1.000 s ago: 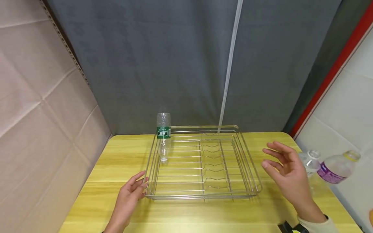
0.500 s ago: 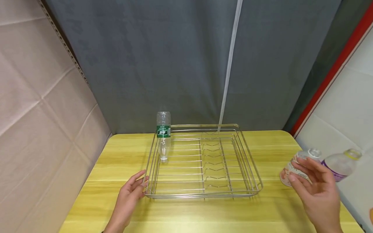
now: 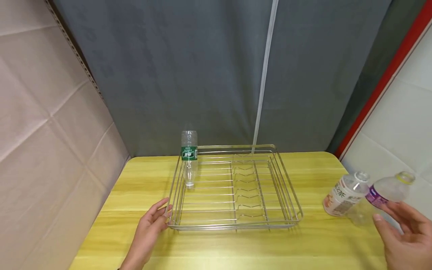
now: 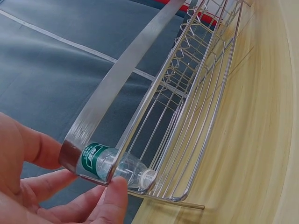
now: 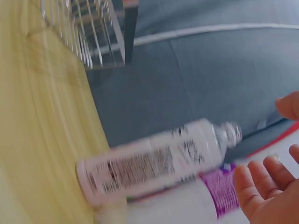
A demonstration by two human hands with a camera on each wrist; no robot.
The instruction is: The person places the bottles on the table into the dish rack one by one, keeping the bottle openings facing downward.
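A metal wire dish rack (image 3: 233, 195) stands on the table. My left hand (image 3: 147, 229) holds its near left corner, and in the left wrist view the thumb and fingers (image 4: 114, 198) sit around the rack's frame. A clear plastic bottle (image 3: 190, 170) with a green label lies in the rack's left side, white-capped end toward me. At the right, my right hand (image 3: 408, 232) has its fingers spread with nothing gripped. It is nearest a clear bottle with a purple label (image 3: 378, 197). To the left of that bottle stands one with a white printed label (image 3: 344, 197).
The wooden-patterned table (image 3: 111, 225) ends at a grey curtain (image 3: 189, 75) behind. A pale cloth wall (image 3: 44, 157) rises at the left and a white panel (image 3: 401, 127) at the right.
My right hand has moved right, from beside the rack, past the white-label bottle to the purple-label bottle. My left hand and the rack have stayed in place.
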